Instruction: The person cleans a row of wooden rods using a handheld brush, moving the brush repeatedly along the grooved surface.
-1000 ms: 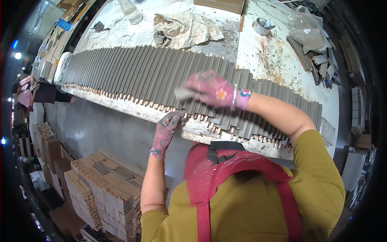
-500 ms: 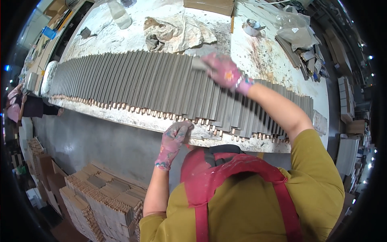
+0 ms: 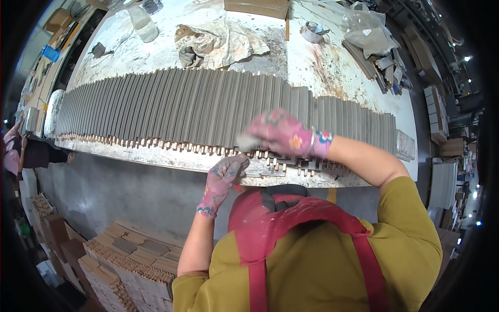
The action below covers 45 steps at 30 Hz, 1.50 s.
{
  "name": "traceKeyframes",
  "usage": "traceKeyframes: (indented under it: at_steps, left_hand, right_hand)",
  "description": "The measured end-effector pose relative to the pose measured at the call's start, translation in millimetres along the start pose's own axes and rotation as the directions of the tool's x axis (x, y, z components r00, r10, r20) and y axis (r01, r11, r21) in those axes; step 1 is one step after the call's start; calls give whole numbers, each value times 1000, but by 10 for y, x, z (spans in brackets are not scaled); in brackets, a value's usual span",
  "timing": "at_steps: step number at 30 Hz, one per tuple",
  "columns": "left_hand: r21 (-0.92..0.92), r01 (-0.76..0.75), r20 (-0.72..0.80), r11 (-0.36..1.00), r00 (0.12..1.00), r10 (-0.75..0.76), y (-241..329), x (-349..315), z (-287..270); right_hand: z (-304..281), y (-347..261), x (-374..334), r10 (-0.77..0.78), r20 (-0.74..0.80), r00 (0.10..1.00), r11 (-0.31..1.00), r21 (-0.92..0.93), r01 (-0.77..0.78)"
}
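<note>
A long row of grey grooved slats (image 3: 171, 104) lies side by side across the table, with tan peg-like ends (image 3: 202, 149) sticking out along the near side. My right hand (image 3: 283, 134), in a pink flowered glove, is closed around a small pale grey block (image 3: 247, 141) low over the slats' near ends. Motion blurs that hand, and the block's kind cannot be told. My left hand (image 3: 223, 176), gloved alike, has its fingers pressed together at the near ends, left of the right hand. What it pinches, if anything, is hidden.
On the stained white table (image 3: 332, 67) lie a crumpled cloth (image 3: 221, 44), a clear bottle (image 3: 143, 25), a roll of tape (image 3: 312, 32) and scraps with plastic bags (image 3: 366, 34). Stacked slats (image 3: 130, 255) stand on the floor at lower left. Another person (image 3: 31, 148) is at far left.
My right hand has come toward me with the pale block, from the slats' far ends to their near ends. My left hand stays at the near ends. The whole view has shifted slightly.
</note>
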<state>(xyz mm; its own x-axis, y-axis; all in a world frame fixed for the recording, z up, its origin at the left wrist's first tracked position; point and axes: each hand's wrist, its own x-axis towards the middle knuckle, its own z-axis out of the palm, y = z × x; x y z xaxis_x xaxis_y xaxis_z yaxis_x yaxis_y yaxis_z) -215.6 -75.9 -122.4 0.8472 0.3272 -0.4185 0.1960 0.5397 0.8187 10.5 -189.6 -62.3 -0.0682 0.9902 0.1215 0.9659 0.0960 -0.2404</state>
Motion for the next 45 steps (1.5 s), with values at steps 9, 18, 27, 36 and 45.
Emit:
traceKeyframes:
  at_steps: [9, 18, 27, 36, 45]
  left_hand:
    - [-70, -44, -66, 997, 997, 39, -51, -32, 89]
    - [-88, -105, -232, 991, 969, 82, -175, -105, 381]
    - [-139, -108, -274, 984, 959, 66, -232, -66, 397]
    - [-130, -55, -228, 990, 973, 24, -209, -6, 376]
    - [-139, -56, -232, 989, 972, 23, -147, -66, 399]
  right_hand:
    - [-37, 54, 88, 28, -116, 993, 997, 77, -19]
    - [-182, 1116, 438, 236, -162, 958, 971, 9, -238]
    - [-358, 891, 247, 124, -40, 991, 991, 57, -122]
    - [-92, 346, -155, -206, -176, 963, 978, 7, 210]
    - [-70, 55, -212, -117, -81, 990, 985, 117, 126]
